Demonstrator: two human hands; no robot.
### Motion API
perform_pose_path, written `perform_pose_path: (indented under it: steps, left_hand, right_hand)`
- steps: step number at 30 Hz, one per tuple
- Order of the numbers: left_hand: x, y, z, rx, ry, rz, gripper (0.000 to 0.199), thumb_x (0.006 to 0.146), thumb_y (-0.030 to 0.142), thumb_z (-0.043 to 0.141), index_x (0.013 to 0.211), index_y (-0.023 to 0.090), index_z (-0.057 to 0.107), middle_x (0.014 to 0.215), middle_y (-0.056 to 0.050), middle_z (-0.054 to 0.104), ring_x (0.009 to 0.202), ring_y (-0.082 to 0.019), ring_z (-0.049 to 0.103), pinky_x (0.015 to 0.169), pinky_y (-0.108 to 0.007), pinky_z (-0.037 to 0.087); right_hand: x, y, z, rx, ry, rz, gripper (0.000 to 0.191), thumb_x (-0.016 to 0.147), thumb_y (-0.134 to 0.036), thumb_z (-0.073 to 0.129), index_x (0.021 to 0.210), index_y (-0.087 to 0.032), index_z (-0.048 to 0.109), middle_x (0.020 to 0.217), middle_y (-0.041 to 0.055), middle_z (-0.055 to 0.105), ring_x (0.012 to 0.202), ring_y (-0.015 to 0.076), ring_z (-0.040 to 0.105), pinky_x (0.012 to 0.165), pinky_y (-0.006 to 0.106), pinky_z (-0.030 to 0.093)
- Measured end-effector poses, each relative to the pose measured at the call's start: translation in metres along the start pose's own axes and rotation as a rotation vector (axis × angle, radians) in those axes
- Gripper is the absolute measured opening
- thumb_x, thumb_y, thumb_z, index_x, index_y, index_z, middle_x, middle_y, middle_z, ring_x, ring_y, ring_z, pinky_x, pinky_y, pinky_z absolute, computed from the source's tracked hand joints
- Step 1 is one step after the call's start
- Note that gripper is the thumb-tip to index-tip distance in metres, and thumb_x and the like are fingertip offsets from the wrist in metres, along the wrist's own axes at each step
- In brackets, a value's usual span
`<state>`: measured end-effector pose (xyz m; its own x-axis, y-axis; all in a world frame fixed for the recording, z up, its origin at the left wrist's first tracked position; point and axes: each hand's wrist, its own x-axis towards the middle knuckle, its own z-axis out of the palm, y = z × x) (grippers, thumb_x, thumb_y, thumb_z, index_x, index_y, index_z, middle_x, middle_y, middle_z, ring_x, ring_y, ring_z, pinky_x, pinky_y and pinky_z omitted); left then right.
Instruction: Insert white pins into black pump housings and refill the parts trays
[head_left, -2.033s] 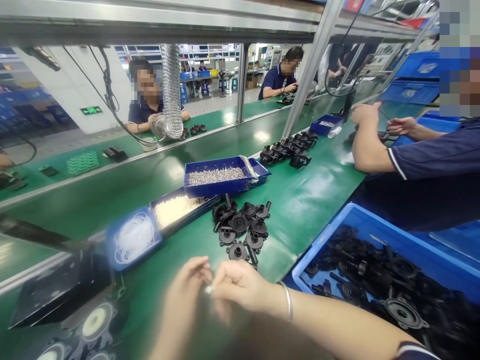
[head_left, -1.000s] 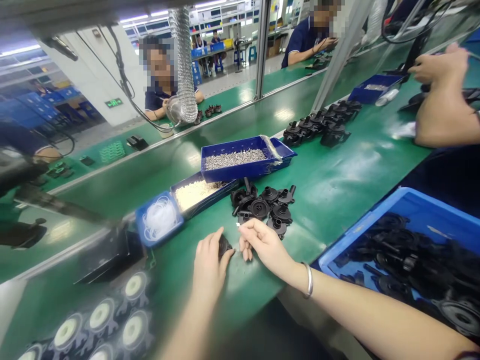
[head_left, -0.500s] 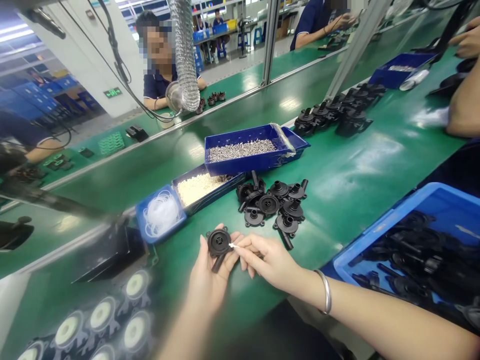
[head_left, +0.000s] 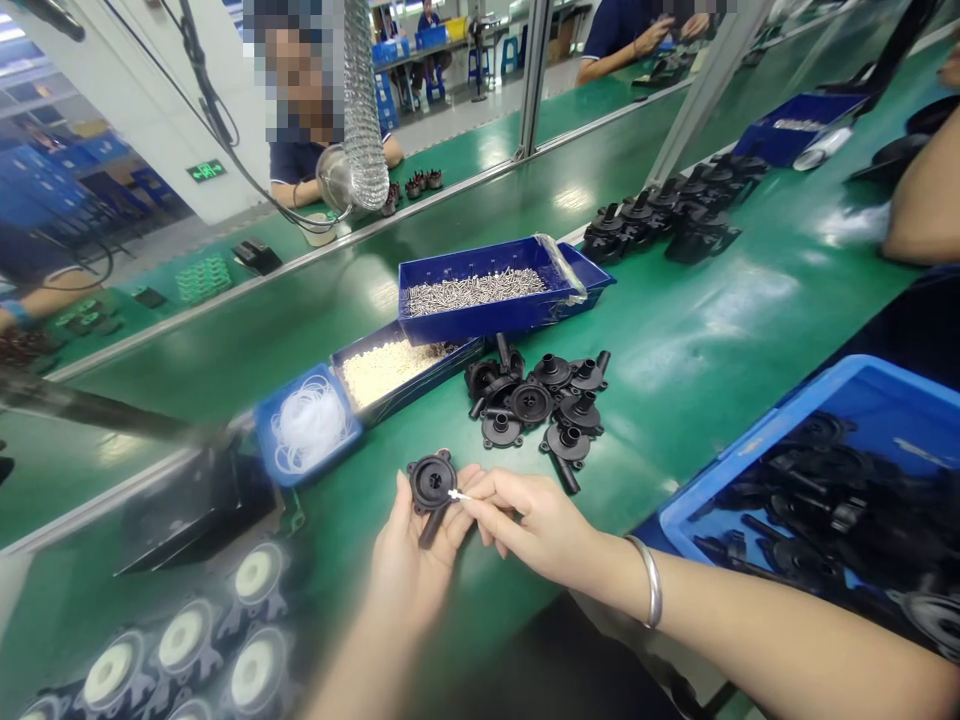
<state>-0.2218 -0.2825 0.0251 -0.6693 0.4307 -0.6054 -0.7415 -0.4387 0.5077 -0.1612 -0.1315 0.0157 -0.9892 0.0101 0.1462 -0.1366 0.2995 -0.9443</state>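
Observation:
A round black plastic part (head_left: 433,482) with a short tube rests in my left hand (head_left: 420,555), its open face up and my fingers around it. My right hand (head_left: 525,520), with a silver bangle on the wrist, pinches a thin white stick (head_left: 463,497). The stick's tip touches the right side of the black part's face. Just beyond my hands lies a pile of similar black parts (head_left: 530,402) on the green table (head_left: 675,400).
Blue trays hold metal pins (head_left: 480,290), cream pieces (head_left: 390,370) and white rings (head_left: 311,425). A blue bin (head_left: 675,515) of black parts stands right. Assemblies with white discs (head_left: 180,638) lie lower left. A person (head_left: 304,130) sits across; another's arm (head_left: 926,200) is at right.
The view has shifted slightly, so most things appear a little further left and higher. My hands keep the same hold, and the stick's tip remains at the part's right side.

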Motion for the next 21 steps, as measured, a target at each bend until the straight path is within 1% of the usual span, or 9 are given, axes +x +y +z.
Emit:
perform_pose_path:
  steps: [2, 6, 9, 12, 14, 17, 19, 21]
  left_hand:
    - [0.000, -0.002, -0.001, 0.041, -0.021, 0.043, 0.052, 0.096, 0.046, 0.045, 0.135, 0.011, 0.051, 0.116, -0.020, 0.069, 0.113, -0.029, 0.065, 0.093, -0.038, 0.057]
    - [-0.003, -0.008, -0.003, 0.203, -0.091, 0.218, 0.053, 0.094, 0.051, 0.048, 0.136, 0.019, 0.050, 0.122, -0.015, 0.068, 0.122, -0.028, 0.059, 0.099, -0.039, 0.053]
    - [-0.006, -0.013, -0.002, 0.324, -0.116, 0.296, 0.051, 0.094, 0.051, 0.048, 0.135, 0.021, 0.050, 0.128, -0.014, 0.064, 0.127, -0.028, 0.055, 0.104, -0.041, 0.048]
    - [-0.008, -0.017, -0.003, 0.451, -0.112, 0.367, 0.053, 0.094, 0.053, 0.047, 0.137, 0.022, 0.048, 0.134, -0.014, 0.060, 0.129, -0.028, 0.053, 0.108, -0.044, 0.044]
    - [-0.008, -0.017, -0.006, 0.582, -0.100, 0.440, 0.055, 0.093, 0.054, 0.048, 0.139, 0.024, 0.047, 0.136, -0.012, 0.059, 0.130, -0.029, 0.051, 0.111, -0.045, 0.040]
    - [-0.005, -0.017, -0.014, 0.861, -0.083, 0.594, 0.053, 0.093, 0.052, 0.047, 0.140, 0.028, 0.047, 0.138, -0.009, 0.057, 0.132, -0.028, 0.049, 0.116, -0.046, 0.033]
    - [-0.003, -0.015, -0.020, 1.040, -0.104, 0.678, 0.048, 0.096, 0.047, 0.044, 0.141, 0.029, 0.047, 0.142, -0.007, 0.055, 0.134, -0.027, 0.046, 0.118, -0.046, 0.027]
    - [-0.002, -0.014, -0.024, 1.142, -0.135, 0.719, 0.046, 0.098, 0.042, 0.041, 0.142, 0.031, 0.046, 0.145, -0.004, 0.052, 0.136, -0.026, 0.045, 0.119, -0.045, 0.025]
  right_hand:
    - [0.000, 0.000, 0.000, -0.020, 0.002, -0.006, 0.020, 0.098, -0.032, 0.048, 0.086, -0.019, 0.058, 0.066, -0.0027, 0.061, 0.050, 0.0082, 0.056, 0.053, 0.020, 0.045]
    - [0.001, 0.001, 0.001, -0.035, 0.002, 0.014, 0.022, 0.099, -0.032, 0.046, 0.086, -0.020, 0.059, 0.068, -0.0019, 0.060, 0.052, 0.0089, 0.056, 0.054, 0.021, 0.044]
    - [0.000, 0.002, 0.001, -0.044, 0.009, 0.029, 0.022, 0.099, -0.033, 0.047, 0.085, -0.020, 0.058, 0.066, -0.0018, 0.060, 0.052, 0.0099, 0.055, 0.053, 0.022, 0.043]
    - [-0.001, 0.002, 0.001, -0.073, 0.011, 0.033, 0.021, 0.100, -0.034, 0.046, 0.087, -0.020, 0.057, 0.064, -0.0024, 0.060, 0.052, 0.0106, 0.055, 0.053, 0.023, 0.041]
    - [-0.001, 0.001, 0.001, -0.117, 0.022, 0.013, 0.022, 0.100, -0.033, 0.045, 0.085, -0.021, 0.055, 0.062, -0.0027, 0.059, 0.051, 0.0110, 0.053, 0.054, 0.024, 0.040]
    - [-0.002, -0.001, 0.001, -0.184, 0.025, -0.029, 0.024, 0.101, -0.031, 0.043, 0.082, -0.021, 0.052, 0.061, -0.0022, 0.058, 0.052, 0.0119, 0.053, 0.055, 0.025, 0.040]
    - [-0.003, -0.002, 0.000, -0.209, 0.010, -0.043, 0.023, 0.101, -0.030, 0.040, 0.083, -0.021, 0.052, 0.062, -0.0018, 0.058, 0.053, 0.0123, 0.054, 0.056, 0.026, 0.040]
    - [-0.004, -0.003, 0.000, -0.218, 0.000, -0.056, 0.023, 0.102, -0.030, 0.039, 0.085, -0.020, 0.052, 0.062, -0.0016, 0.058, 0.053, 0.0126, 0.054, 0.057, 0.026, 0.040]
